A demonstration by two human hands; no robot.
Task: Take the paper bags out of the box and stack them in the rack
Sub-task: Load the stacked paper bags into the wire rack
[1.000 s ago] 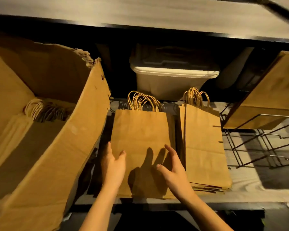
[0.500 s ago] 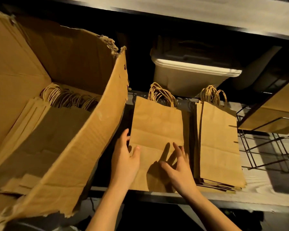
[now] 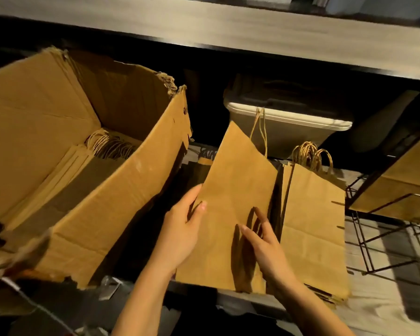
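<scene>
Dim shelf (image 3: pixel 374 309) holds a stack of bags (image 3: pixel 313 226) beside the box (image 3: pixel 121 204), many more bags (image 3: pixel 83 170) inside; left hand (image 3: pixel 180 238) grips a lifted bag (image 3: pixel 233 190), right hand (image 3: pixel 267 251) touches it, grip unclear.

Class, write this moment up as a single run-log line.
left hand: grips paper bag at left edge | right hand: grips right edge | bag: tilted, beside bag stack | box: bags inside

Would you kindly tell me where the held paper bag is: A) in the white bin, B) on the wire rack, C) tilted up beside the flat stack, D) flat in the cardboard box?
C: left hand and right hand hold the paper bag tilted, beside the stack.
</scene>
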